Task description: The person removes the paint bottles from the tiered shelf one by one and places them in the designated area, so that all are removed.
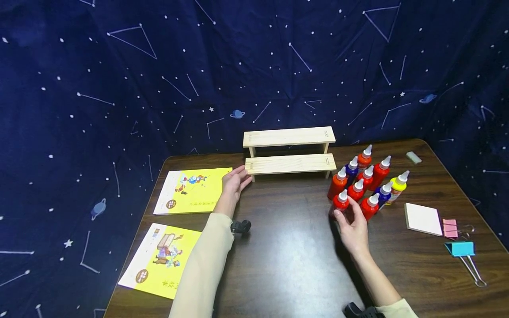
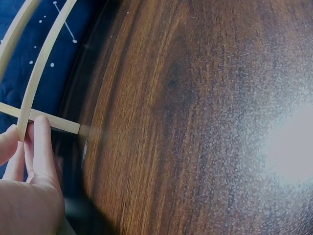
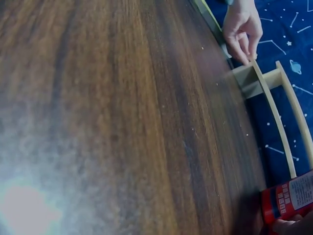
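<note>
At the left end of a two-tier wooden shelf rack [image 1: 290, 164], my left hand [image 1: 233, 182] pinches the edge of the lower board. The left wrist view shows the thumb and fingers on either side of that board [image 2: 38, 73]. My right hand [image 1: 355, 232] grips a red squeeze bottle [image 1: 340, 202] with a pale pointed cap, thumb on one side and fingers on the other. In the right wrist view this bottle [image 3: 288, 197] shows a white label at the lower right corner. Behind it stands a cluster of bottles, among them an orange-red bottle [image 1: 337, 183] and a yellow bottle [image 1: 399, 187].
Two yellow-and-white booklets, an upper one [image 1: 199, 190] and a lower one [image 1: 163, 260], lie at the left. On the right are a white note pad [image 1: 423, 219], a pink binder clip [image 1: 450, 228], a teal binder clip [image 1: 461, 249] and a small eraser-like block [image 1: 414, 157]. A starry cloth [image 1: 278, 79] hangs behind.
</note>
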Tool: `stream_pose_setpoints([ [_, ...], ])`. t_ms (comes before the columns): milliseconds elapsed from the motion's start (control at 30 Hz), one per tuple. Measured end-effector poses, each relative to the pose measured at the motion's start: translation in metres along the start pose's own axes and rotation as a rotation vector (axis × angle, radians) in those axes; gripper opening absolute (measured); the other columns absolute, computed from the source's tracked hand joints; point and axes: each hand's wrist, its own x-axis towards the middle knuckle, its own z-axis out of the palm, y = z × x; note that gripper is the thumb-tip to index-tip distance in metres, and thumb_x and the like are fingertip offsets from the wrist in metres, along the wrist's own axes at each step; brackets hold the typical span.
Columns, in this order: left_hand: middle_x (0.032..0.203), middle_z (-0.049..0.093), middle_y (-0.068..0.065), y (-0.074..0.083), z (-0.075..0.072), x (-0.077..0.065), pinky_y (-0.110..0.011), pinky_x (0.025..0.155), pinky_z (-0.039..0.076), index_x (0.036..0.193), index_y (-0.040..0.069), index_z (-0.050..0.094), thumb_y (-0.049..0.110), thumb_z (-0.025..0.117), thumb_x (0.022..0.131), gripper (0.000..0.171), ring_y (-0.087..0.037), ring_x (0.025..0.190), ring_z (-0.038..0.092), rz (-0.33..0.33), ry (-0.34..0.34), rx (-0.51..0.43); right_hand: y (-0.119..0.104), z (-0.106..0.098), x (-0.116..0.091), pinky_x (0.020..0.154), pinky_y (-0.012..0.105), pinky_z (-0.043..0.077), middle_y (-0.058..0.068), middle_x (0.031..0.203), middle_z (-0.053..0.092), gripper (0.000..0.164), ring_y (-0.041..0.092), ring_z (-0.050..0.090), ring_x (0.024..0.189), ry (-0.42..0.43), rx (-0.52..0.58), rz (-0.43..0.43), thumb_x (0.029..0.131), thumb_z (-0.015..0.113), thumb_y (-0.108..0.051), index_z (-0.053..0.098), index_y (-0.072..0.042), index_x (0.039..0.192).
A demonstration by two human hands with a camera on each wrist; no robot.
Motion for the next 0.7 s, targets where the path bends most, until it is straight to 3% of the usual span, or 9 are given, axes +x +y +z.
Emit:
stream_pose_setpoints([
  [300, 0.121, 0.061, -0.015, 0.001, 0.000, -0.001, -0.029, 0.083, 0.060, 0.126, 0.001, 0.061, -0.001, 0.059, 0.091, 0.035, -0.016, 0.085, 0.064, -0.006, -0.003, 0.002, 0.000, 0.002, 0.001, 0.088, 0.002, 0.045, 0.022, 0.131, 0.053, 0.051, 0.020, 0.054, 0.109, 0.010, 0.005, -0.012, 0.087, 0.063, 0.007, 0.047, 0.001, 0.136],
  [533, 0.118, 0.062, -0.016, 0.000, 0.000, 0.001, -0.029, 0.082, 0.060, 0.125, 0.000, 0.061, -0.001, 0.060, 0.091, 0.034, -0.017, 0.084, 0.063, 0.006, 0.002, 0.008, -0.004, 0.000, 0.000, 0.094, 0.004, 0.043, 0.023, 0.136, 0.050, 0.058, 0.033, 0.052, 0.119, -0.008, -0.002, 0.017, 0.087, 0.064, 0.005, 0.043, -0.001, 0.141],
  [600, 0.117, 0.062, -0.016, -0.001, 0.000, 0.002, -0.029, 0.083, 0.060, 0.125, 0.000, 0.062, -0.001, 0.060, 0.091, 0.034, -0.017, 0.085, 0.064, 0.004, 0.003, 0.007, -0.008, -0.002, -0.002, 0.099, 0.012, 0.044, 0.021, 0.138, 0.049, 0.059, 0.034, 0.051, 0.120, -0.011, -0.012, 0.043, 0.088, 0.064, 0.003, 0.042, -0.004, 0.143],
  [700, 0.117, 0.062, -0.015, -0.001, 0.000, 0.002, -0.028, 0.083, 0.060, 0.125, 0.001, 0.062, 0.000, 0.060, 0.091, 0.033, -0.016, 0.085, 0.064, 0.001, 0.002, 0.011, -0.018, -0.005, -0.007, 0.108, 0.033, 0.043, 0.020, 0.141, 0.046, 0.062, 0.035, 0.050, 0.123, -0.021, -0.036, 0.072, 0.089, 0.064, 0.000, 0.039, -0.008, 0.145],
])
